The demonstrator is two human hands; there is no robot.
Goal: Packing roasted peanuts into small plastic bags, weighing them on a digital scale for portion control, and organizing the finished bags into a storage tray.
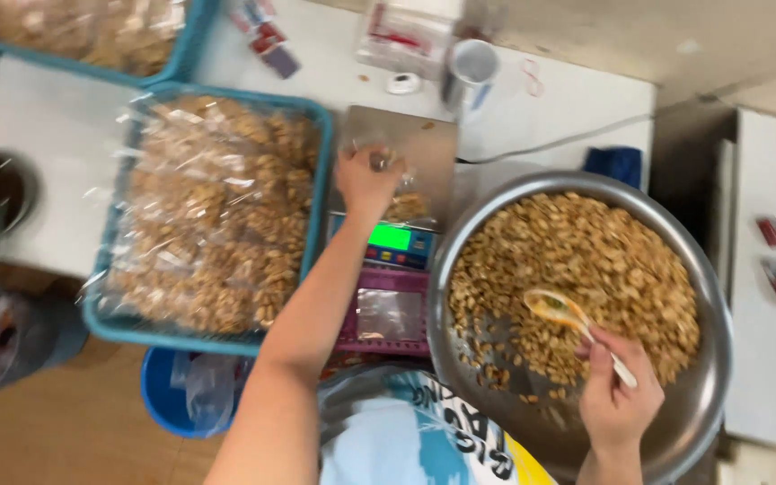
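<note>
- A small clear bag (403, 205) of snacks was held at its top by the left hand (365, 175), the fingers pinched shut around the gathered plastic.
- The bag was rested on the steel plate of the scale (406, 148), whose green display was lit on the front edge, toward the person.
- A spoon (568, 316) was gripped by its pale handle in the right hand (617, 400), the fingers closed around it.
- The spoon's bowl was laid among the snacks in the pan (711, 377), a wide round steel one set just right of the scale.
- The pan was mostly filled with tan snack pieces; a bare patch of metal was seen at its near left side.
- A purple tray (388, 314) with clear plastic in it was placed directly in front of the scale.
- A blue crate (321, 180) of filled clear bags was stood just left of the scale, touching the left forearm.
- A white cup (473, 67) was seen behind the scale, with a small round white object beside it.
- A blue bucket (163, 395) was seen below the crate, on the floor.
</note>
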